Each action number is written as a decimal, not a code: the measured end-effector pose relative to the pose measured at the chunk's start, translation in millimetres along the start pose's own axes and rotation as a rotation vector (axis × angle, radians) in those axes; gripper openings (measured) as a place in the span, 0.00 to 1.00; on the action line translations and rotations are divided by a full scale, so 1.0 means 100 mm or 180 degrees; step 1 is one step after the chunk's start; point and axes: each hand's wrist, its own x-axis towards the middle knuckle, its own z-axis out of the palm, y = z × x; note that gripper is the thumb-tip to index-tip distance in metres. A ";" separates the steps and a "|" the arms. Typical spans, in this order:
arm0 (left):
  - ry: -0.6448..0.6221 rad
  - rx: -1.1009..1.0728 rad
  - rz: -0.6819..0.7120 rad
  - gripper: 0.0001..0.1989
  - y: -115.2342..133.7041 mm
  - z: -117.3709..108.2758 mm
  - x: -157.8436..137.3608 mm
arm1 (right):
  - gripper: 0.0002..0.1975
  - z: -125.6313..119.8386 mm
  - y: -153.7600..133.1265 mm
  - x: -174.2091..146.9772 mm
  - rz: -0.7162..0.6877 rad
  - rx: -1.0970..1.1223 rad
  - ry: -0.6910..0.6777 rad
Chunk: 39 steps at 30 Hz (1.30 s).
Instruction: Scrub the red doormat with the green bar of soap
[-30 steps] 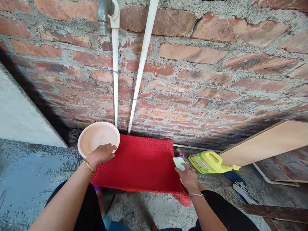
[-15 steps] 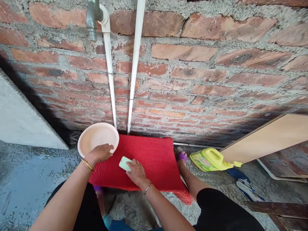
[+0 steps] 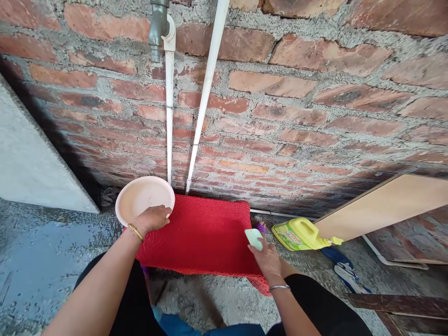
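Left hand (image 3: 154, 218) lies loosely curled over the rim of the basin (image 3: 135, 198), grip unclear; right hand (image 3: 266, 257) clasps the green bar (image 3: 253, 237) near the red cloth (image 3: 206, 233)'s right edge. Flat, even strokes suit best.

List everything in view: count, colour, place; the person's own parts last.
Wall: one, red, behind
Pipes: several, white, along wall
Tap: one, grey, upper left
Slab: one, grey, left
Bundle: one, grey, beside slab
Floor: one, grey, below
Mat: one, red, centre
Basin: one, pink, mat's left end
Bar: one, pale green, mat's right edge
Bottle: one, yellow, right of mat
Board: one, tan, right
Slippers: count unclear, blue and white, right
Planks: count unclear, brown, lower right
Bangles: two, gold and silver, wrists
Legs: two, black-clad, bottom
Left hand: one, bare, at basin's rim
Right hand: one, bare, gripping bar
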 end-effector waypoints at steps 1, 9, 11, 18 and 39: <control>-0.0009 0.0020 -0.0017 0.20 0.00 -0.01 -0.01 | 0.28 0.02 -0.25 -0.06 -0.0024 0.0094 -0.0015; 0.0064 0.0010 -0.0074 0.20 -0.12 0.04 -0.02 | 0.26 0.39 -2.26 -0.89 -0.1849 0.0226 -0.1097; 0.0119 -0.0034 -0.0070 0.20 -0.15 0.07 -0.01 | 0.24 0.40 -2.43 -0.98 -0.2123 0.0194 -0.1212; 0.0116 -0.0057 -0.0075 0.20 -0.13 0.06 -0.04 | 0.29 0.06 -1.31 -0.56 -0.1117 -0.0147 -0.1118; 0.0026 -0.0119 -0.0124 0.21 -0.17 0.03 -0.08 | 0.23 0.35 -2.65 -1.23 -0.2725 0.0035 -0.1482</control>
